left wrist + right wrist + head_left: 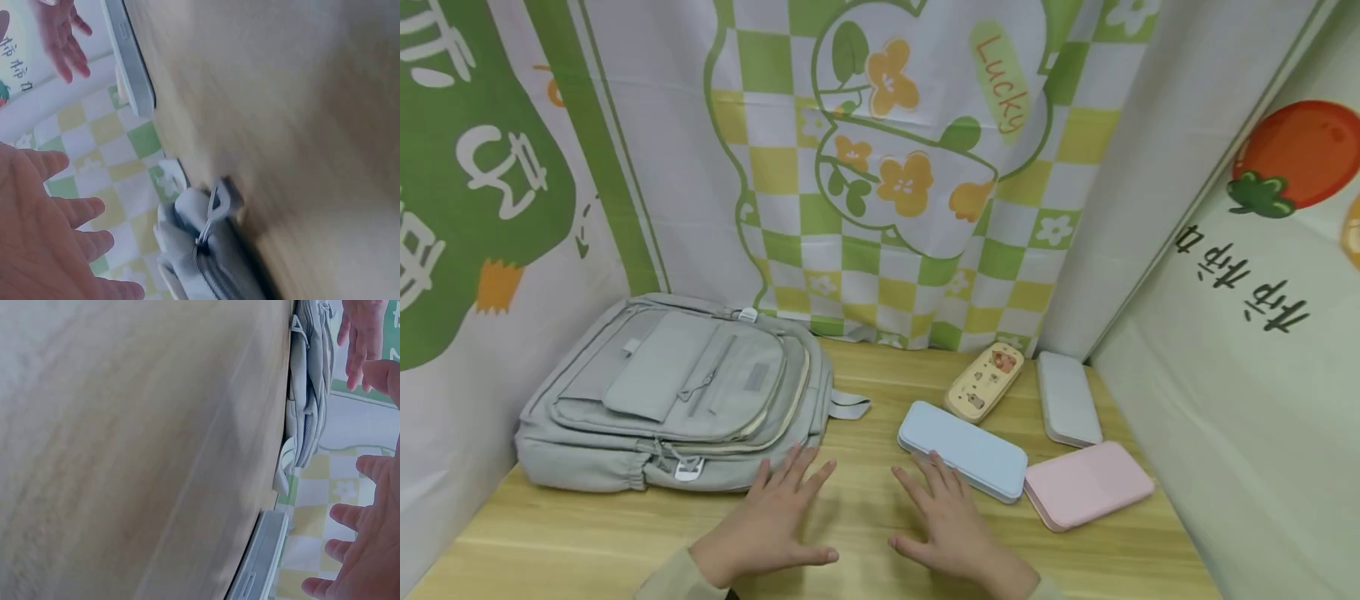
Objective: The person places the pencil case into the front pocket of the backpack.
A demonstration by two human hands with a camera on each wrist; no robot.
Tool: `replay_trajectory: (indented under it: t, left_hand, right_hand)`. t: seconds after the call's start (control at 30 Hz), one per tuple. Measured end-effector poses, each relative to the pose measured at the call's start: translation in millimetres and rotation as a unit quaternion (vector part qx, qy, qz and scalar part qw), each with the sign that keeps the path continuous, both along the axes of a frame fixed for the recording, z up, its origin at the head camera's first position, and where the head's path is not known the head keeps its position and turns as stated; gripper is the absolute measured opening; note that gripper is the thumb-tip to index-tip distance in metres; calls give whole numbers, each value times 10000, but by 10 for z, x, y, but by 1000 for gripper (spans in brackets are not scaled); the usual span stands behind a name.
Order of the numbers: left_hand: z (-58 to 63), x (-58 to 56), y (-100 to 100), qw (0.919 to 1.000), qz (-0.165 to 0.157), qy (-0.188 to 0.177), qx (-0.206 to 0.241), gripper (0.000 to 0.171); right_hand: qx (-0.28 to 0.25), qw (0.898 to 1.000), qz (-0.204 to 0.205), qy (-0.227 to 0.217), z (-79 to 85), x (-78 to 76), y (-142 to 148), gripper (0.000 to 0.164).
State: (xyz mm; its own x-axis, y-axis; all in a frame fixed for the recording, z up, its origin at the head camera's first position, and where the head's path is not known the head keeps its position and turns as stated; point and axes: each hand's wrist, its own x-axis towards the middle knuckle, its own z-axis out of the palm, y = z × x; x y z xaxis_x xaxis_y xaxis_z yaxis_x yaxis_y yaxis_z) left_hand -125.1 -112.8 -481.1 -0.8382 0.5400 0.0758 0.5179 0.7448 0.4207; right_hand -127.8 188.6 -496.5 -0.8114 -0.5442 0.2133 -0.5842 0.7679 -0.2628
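the left hand [778, 518] and right hand [951, 521] spread empty fingers over a wood-grain worktop [859, 533]. by its left edge lies a soft fabric backpack [677, 375]; toward the right edge, a smooth oblong blue case [964, 448]. checkered cloth [865, 287] hangs behind.

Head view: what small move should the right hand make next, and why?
Probably reach down and grip the blue case: the right hand is empty with fingers spread, and that case lies just ahead of it, nearer than the pink case.
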Motion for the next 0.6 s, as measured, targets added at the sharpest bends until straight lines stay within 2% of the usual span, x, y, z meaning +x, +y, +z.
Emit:
replay_trajectory:
  t: [0.13, 0.27, 0.37, 0.6]
  left_hand:
    - [46, -26, -55, 9998, 162, 104, 53, 106]
    - [100, -93, -150, 9986, 326, 412, -32, 104]
    - [115, -137, -212, 9970, 455, 615, 113, 102]
    - [128, -184, -366, 9953, 660, 664, 253, 101]
  right_hand:
    - [-32, 9999, -91, -113, 27, -11, 31, 79]
    - [-83, 9997, -214, -74, 69, -46, 48, 79]
    - [-110, 9994, -320, -75, 91, -57, 71, 79]
    - [-167, 9986, -458, -195, 120, -85, 144, 81]
